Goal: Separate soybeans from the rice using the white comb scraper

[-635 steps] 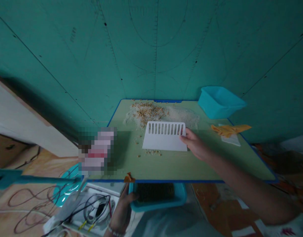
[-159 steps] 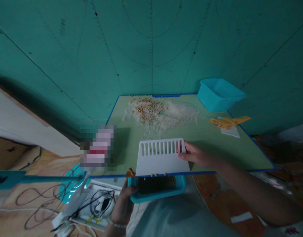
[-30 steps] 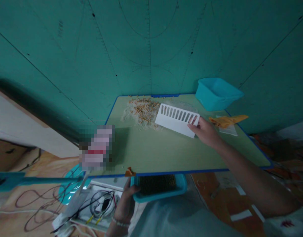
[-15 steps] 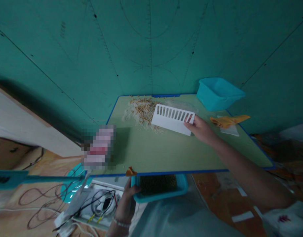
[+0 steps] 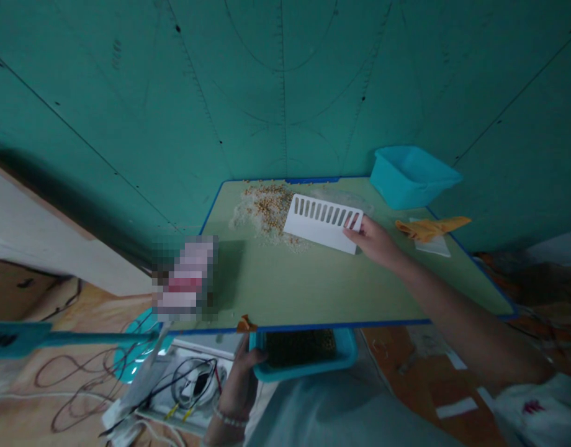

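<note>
My right hand [image 5: 376, 241] grips the right end of a white slotted plastic panel [image 5: 318, 236], a row of openings along its upper side. The panel's left end meets a spread of tan beans [image 5: 269, 202] mixed with small pale grains [image 5: 248, 214] on the table. Below the table's front edge, my left hand [image 5: 246, 366] holds the left side of a turquoise tub [image 5: 304, 372], thumb over the rim. Inside the tub lie dark green contents [image 5: 299, 349], too small to name surely. Part of the left hand's fingers is hidden beneath the tub.
The light green table [image 5: 285, 292] has blue edging and stands against a green wall [image 5: 285, 93]. A turquoise bin [image 5: 406, 186] sits at the back right, near an orange cloth [image 5: 429, 230]. A blurred-out pinkish object [image 5: 185, 276] is at left. Cables [image 5: 192, 382] lie below.
My right hand and the white panel have shifted slightly left towards the beans. The tub in my left hand has moved slightly right.
</note>
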`<action>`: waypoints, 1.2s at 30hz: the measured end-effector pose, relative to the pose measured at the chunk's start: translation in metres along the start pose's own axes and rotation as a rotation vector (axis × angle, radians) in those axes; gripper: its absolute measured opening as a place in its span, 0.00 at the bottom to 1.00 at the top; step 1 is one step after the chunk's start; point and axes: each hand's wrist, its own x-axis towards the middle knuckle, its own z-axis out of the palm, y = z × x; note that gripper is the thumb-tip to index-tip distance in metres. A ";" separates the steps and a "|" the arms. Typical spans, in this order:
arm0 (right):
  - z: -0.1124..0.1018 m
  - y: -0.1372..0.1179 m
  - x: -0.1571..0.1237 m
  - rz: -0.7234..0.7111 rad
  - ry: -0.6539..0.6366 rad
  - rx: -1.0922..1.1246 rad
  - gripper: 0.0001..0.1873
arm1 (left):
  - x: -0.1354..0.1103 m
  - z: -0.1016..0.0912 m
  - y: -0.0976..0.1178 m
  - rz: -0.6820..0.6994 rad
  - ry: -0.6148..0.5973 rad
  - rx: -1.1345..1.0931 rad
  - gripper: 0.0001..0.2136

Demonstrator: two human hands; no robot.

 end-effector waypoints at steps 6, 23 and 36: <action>0.000 -0.001 0.002 -0.004 -0.026 0.049 0.05 | -0.001 0.000 0.000 -0.005 0.002 0.000 0.23; 0.008 -0.005 0.001 -0.009 -0.114 0.088 0.04 | -0.001 0.001 -0.001 0.013 -0.008 -0.045 0.22; 0.010 -0.003 0.005 0.006 -0.131 0.098 0.05 | 0.001 -0.002 -0.003 0.020 -0.065 -0.014 0.27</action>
